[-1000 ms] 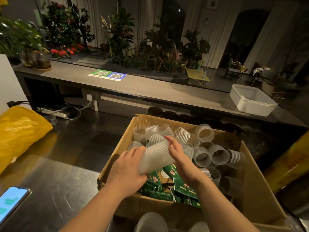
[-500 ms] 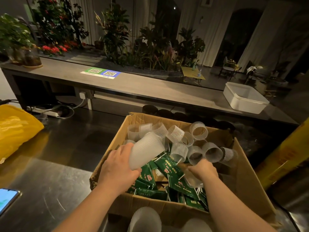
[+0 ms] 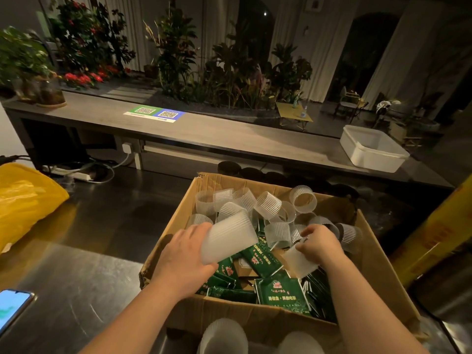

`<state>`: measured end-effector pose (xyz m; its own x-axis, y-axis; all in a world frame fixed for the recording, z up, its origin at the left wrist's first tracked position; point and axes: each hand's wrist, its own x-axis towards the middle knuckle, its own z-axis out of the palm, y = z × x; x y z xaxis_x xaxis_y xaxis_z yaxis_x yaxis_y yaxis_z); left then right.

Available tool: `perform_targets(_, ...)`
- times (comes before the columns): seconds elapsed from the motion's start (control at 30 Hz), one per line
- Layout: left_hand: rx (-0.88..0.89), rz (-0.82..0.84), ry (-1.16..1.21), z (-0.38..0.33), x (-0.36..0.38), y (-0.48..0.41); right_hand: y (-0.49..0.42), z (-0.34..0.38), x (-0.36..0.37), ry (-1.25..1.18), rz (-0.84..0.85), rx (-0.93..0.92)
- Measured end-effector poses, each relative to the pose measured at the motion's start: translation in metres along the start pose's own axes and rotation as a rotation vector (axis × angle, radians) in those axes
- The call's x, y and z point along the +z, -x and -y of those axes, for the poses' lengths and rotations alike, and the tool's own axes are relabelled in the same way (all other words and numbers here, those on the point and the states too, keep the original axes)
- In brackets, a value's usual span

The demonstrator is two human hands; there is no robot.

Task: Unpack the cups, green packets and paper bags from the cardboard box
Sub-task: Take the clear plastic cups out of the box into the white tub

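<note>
1. Work area. I see the cardboard box (image 3: 176, 226) open in the lower centre of the frame, standing on a steel table (image 3: 76, 290).

2. Contents. Loose cups (image 3: 268, 204), translucent and ribbed, lie tumbled on their sides across the upper half of the box. Green packets (image 3: 281, 293) with printed lettering fill the lower half, overlapping one another. A pale brown patch (image 3: 244, 263) shows between them; I cannot tell whether it is a paper bag.

3. Left hand. The left hand (image 3: 184, 261) is at the box's left wall, with fingers and thumb wrapped round a ribbed cup (image 3: 229, 238). This cup is tilted above the packets, with its far end toward the loose cups.

4. Right hand. The right hand (image 3: 319, 245) is inside the box, right of centre. Its fingers are curled down and grasp a second cup (image 3: 297, 263), which lies on its side against the packets.

5. Outside the box. Two further cups (image 3: 222, 337) sit at the bottom edge of the frame, just beside the box's near wall.

6. Surroundings. A yellow plastic bag (image 3: 25, 200) lies at the left edge. A phone (image 3: 12, 310) with a lit screen lies in the lower left corner. A long counter (image 3: 229, 139) crosses the upper frame and carries a QR-code sheet (image 3: 154, 114) left of centre and a white tub (image 3: 370, 149) at the right. Potted plants (image 3: 229, 72) stand behind it. A yellow carton (image 3: 434, 238) leans at the right edge.
</note>
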<state>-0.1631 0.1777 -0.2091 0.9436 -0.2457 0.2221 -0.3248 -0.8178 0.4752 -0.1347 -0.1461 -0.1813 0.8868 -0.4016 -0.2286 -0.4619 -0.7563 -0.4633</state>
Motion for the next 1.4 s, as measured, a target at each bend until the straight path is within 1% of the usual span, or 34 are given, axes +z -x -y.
perform_targets(0.07, 0.002, 0.008, 0.002, 0.001, 0.001, -0.002, 0.006, -0.001, -0.004, -0.045, 0.045, -0.028)
perform_targets(0.1, 0.006, 0.013, 0.003, 0.002, 0.001, -0.002, 0.008, 0.0, -0.004, -0.105, 0.074, -0.052)
perform_targets(0.17, 0.025, 0.019, 0.012, 0.001, 0.002, -0.003, 0.014, 0.004, -0.005, -0.308, 0.093, -0.14)
perform_targets(0.27, 0.044, 0.04, 0.009, 0.001, 0.002, -0.003, 0.031, 0.02, -0.008, -0.654, 0.062, -0.226)
perform_targets(0.33, 0.047, 0.05, 0.007, 0.001, 0.001, -0.003, 0.04, 0.031, -0.007, -0.78, 0.026, -0.285)
perform_targets(0.47, 0.053, 0.067, 0.007, 0.001, 0.001, -0.004, 0.054, 0.047, 0.003, -0.809, -0.019, -0.406)
perform_targets(0.63, 0.023, 0.051, -0.003, 0.001, 0.001, -0.004, 0.066, 0.05, 0.024, -0.845, -0.045, -0.453)
perform_targets(0.73, 0.039, 0.056, -0.008, 0.0, 0.002, -0.003, 0.071, 0.051, 0.034, -0.877, 0.01, -0.455)
perform_targets(0.83, 0.044, 0.06, -0.005, 0.0, 0.0, -0.002, 0.077, 0.053, 0.042, -0.831, 0.089, -0.499)
perform_targets(0.87, 0.04, 0.063, 0.003, 0.0, 0.0, -0.002, 0.078, 0.054, 0.043, -0.809, 0.072, -0.523)
perform_targets(0.93, 0.044, 0.065, 0.013, -0.001, -0.001, -0.002, 0.079, 0.056, 0.039, -0.814, -0.058, -0.564)
perform_targets(1.0, 0.047, 0.061, 0.015, -0.001, 0.0, -0.001, 0.075, 0.055, 0.031, -0.934, -0.234, -0.534)
perform_targets(1.03, 0.045, 0.054, 0.016, 0.0, 0.0, -0.001, 0.071, 0.052, 0.025, -1.039, -0.277, -0.482)
perform_targets(1.07, 0.045, 0.044, 0.017, 0.0, 0.001, -0.001, 0.068, 0.05, 0.019, -1.161, -0.266, -0.413)
perform_targets(1.1, 0.049, 0.036, 0.018, 0.001, 0.001, -0.001, 0.065, 0.047, 0.015, -1.283, -0.21, -0.339)
perform_targets(1.17, 0.062, 0.03, 0.026, 0.001, 0.002, -0.002, 0.06, 0.044, 0.011, -1.452, -0.039, -0.22)
perform_targets(1.23, 0.084, 0.028, 0.028, 0.001, 0.002, -0.003, 0.061, 0.042, 0.01, -1.53, 0.149, -0.171)
perform_targets(1.3, 0.095, 0.025, 0.034, 0.001, 0.003, -0.002, 0.064, 0.04, 0.011, -1.639, 0.306, -0.172)
perform_targets(1.4, 0.094, 0.012, 0.046, 0.003, 0.003, -0.001, 0.067, 0.039, 0.01, -1.711, 0.378, -0.081)
